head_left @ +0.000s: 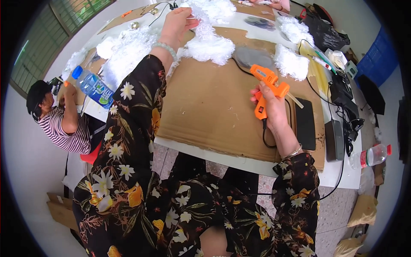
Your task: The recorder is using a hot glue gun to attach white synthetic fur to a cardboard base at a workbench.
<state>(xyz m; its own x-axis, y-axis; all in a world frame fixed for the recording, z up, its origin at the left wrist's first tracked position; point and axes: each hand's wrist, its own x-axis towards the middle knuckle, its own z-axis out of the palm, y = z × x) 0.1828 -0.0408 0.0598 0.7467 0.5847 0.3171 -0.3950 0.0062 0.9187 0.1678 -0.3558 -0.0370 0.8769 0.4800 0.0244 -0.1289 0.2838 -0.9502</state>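
My left hand (175, 29), stretched toward the far side of the table, pinches the edge of a strip of white shiny fringe (209, 46). That strip hangs down in a fluffy bunch onto the cardboard sheet (201, 103). In my right hand (276, 110) is an orange hot glue gun (266, 73), its nozzle pointing up and left and a pale glue stick (296, 101) poking out of its back. Just beyond the gun lies a grey translucent disc (253, 57), with another white fringe bundle (291, 62) beside it. A dark flat phone-like slab (305, 124) rests right of my right wrist.
A blue-capped bottle (95, 88) and a large white fringe heap (128, 53) are at left. A person in stripes (64, 124) sits beyond. Black cables and adapters (344, 100), a dark box (335, 139) and a red-capped bottle (376, 155) line the right edge.
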